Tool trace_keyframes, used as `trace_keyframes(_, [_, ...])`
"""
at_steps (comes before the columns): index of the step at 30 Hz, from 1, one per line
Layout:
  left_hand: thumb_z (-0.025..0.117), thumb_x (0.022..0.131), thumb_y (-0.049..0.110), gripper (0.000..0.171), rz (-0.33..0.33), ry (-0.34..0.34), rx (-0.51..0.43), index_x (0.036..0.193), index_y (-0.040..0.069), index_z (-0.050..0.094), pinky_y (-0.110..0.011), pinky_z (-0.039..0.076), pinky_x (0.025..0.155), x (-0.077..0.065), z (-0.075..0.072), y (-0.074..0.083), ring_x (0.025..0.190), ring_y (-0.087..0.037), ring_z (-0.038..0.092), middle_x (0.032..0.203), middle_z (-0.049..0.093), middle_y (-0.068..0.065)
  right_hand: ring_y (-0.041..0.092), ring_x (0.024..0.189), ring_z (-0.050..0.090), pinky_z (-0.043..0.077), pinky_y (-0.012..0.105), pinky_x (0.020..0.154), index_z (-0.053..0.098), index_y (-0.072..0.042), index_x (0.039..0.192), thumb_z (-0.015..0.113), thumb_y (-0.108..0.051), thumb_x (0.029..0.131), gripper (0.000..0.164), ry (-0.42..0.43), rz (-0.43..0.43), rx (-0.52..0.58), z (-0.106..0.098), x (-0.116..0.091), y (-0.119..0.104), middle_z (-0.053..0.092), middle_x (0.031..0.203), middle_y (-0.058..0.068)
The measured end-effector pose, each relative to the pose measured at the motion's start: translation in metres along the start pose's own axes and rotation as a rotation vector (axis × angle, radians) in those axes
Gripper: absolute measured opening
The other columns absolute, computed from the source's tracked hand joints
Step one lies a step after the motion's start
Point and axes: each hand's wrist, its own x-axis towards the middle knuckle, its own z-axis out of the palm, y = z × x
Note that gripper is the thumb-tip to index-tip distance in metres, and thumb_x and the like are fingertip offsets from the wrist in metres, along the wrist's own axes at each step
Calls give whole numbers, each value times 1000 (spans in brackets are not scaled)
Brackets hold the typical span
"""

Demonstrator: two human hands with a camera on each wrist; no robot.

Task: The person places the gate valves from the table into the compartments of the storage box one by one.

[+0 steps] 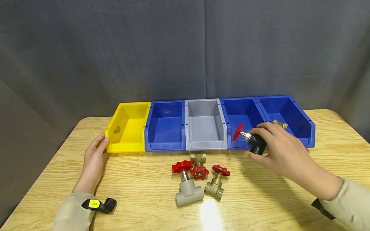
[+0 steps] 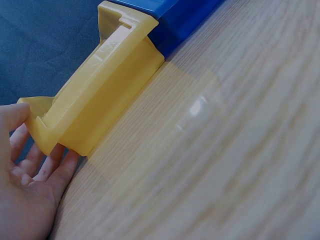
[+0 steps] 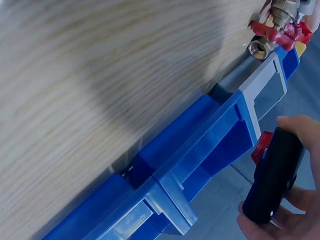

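In the head view my right hand grips a black valve by its black body. The valve's red handwheel points left, over the front of a blue bin. The right wrist view shows the black pipe body between thumb and fingers. At the far left, my left hand holds the front corner of the yellow bin. Its thumb lies on the rim while the fingers curl around beneath, as the left wrist view shows.
A grey bin sits mid-row, with a blue bin to its left. Inside the far right blue bin lies a brass fitting. Before the row lie a grey valve and two brass valves, all with red handwheels.
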Motion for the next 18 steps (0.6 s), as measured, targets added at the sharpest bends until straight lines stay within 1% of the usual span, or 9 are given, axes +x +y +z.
trace_keyframes(3, [48, 102, 46, 67, -2, 2, 2, 156, 11, 29, -28, 29, 115, 0, 0, 0, 142, -19, 31, 159, 26, -9, 27, 88, 57, 53, 44, 63, 66, -4, 115, 84, -35, 74, 55, 1, 14, -2, 1, 3, 2, 62, 107, 10])
trace_keyframes(5, [48, 102, 45, 66, -5, 2, -1, 156, 11, 29, -28, 30, 115, 0, 0, 0, 142, -19, 31, 159, 26, -8, 29, 91, 58, 53, 46, 66, 65, -3, 116, 84, -35, 75, 55, 0, 26, 4, 1, 4, 3, 63, 108, 10])
trace_keyframes(10, [48, 102, 44, 66, -12, 5, -16, 156, 11, 30, -28, 29, 115, 1, 0, 1, 141, -17, 32, 158, 27, -8, 34, 98, 59, 53, 52, 71, 64, -3, 117, 88, -31, 71, 58, -9, 62, 4, 1, 8, 4, 63, 109, 11])
trace_keyframes(18, [48, 103, 44, 66, -13, 4, -11, 156, 11, 29, -28, 29, 115, 1, 0, 0, 142, -18, 31, 158, 26, -8, 34, 102, 58, 55, 52, 69, 65, -1, 117, 88, -31, 73, 58, -30, 109, -25, 1, 15, 9, 64, 111, 12])
